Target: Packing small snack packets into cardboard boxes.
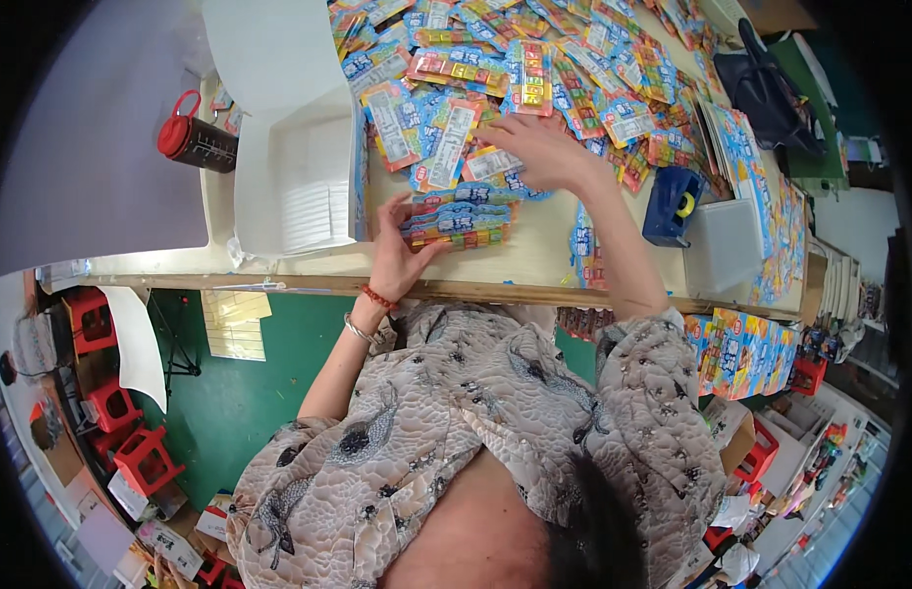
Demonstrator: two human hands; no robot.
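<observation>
My left hand [399, 245] grips the left end of a short row of colourful blister packs [461, 224], stood on edge close together near the table's front. Its thumb is at the near side and its fingers at the far side. Beyond and to the right, my right hand [542, 152] reaches over the loose packs with its fingers stretched out to the left. Just under its fingertips lies a pack with a white label [492, 163]; whether they touch it I cannot tell. Another labelled pack [448, 145] lies left of that hand.
A big heap of similar packs [613, 69] covers the table's far side. An open white box [313, 177] stands left of my left hand, with a dark bottle with a red lid [199, 140] beyond it. A blue tape dispenser [672, 206] and a clear plastic bin [721, 245] sit right.
</observation>
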